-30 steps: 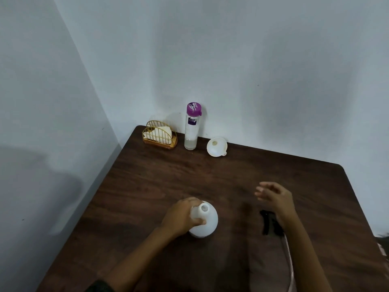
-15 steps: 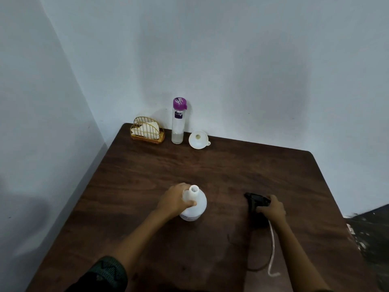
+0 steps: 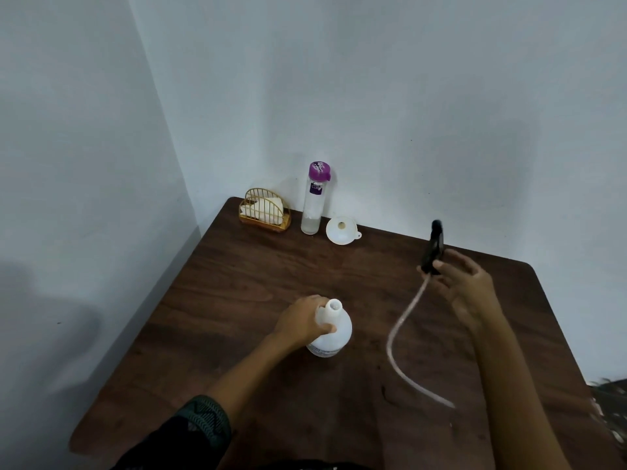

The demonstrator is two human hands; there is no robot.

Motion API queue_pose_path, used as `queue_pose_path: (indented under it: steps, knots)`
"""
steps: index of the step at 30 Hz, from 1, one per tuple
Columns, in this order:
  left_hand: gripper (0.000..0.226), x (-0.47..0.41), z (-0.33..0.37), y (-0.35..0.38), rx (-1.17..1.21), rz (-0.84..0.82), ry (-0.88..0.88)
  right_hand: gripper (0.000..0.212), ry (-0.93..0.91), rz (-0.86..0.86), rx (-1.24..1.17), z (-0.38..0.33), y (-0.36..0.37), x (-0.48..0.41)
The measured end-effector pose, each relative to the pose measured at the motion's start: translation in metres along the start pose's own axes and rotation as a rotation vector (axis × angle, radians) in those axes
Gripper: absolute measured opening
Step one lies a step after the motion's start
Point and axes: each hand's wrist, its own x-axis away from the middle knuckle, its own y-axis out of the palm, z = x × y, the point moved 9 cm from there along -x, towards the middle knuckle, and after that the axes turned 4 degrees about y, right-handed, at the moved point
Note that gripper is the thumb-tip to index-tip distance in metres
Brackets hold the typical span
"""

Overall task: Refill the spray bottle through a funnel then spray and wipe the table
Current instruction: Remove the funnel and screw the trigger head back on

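Observation:
The white spray bottle (image 3: 334,334) stands upright mid-table with its neck uncovered. My left hand (image 3: 302,322) grips it just below the neck. My right hand (image 3: 463,286) holds the black spray head (image 3: 433,247) in the air to the right, thumb and fingers around its base. The head's clear dip tube (image 3: 402,337) hangs down in a curve above the table. A white funnel (image 3: 342,230) lies at the back by the wall. Beside it stands a clear water bottle (image 3: 315,200) with a purple cap.
A gold wire holder (image 3: 264,213) with folded white cloths sits in the back left corner of the dark wooden table (image 3: 237,300). White walls close in the back and left sides. The table's right edge drops off near the frame's lower right.
My right hand has picked the black spray head up off the table and lifted it up and back, the tube trailing below. My left hand keeps its hold on the bottle.

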Motion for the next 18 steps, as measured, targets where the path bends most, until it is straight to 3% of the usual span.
queue_pose_path:
  steps: [3,10,18]
  knots:
    - [0.041,0.001,0.001,0.001,0.004,0.009,0.01,0.039,-0.067,-0.059,-0.174,-0.02,0.026,0.009]
    - [0.046,0.002,-0.005,0.003,0.011,0.01,-0.06,0.037,-0.24,-0.068,-0.267,-0.044,0.058,0.025]
    - [0.042,0.001,0.003,0.002,0.005,0.027,0.002,0.039,-0.317,-0.076,-0.305,-0.058,0.047,0.021]
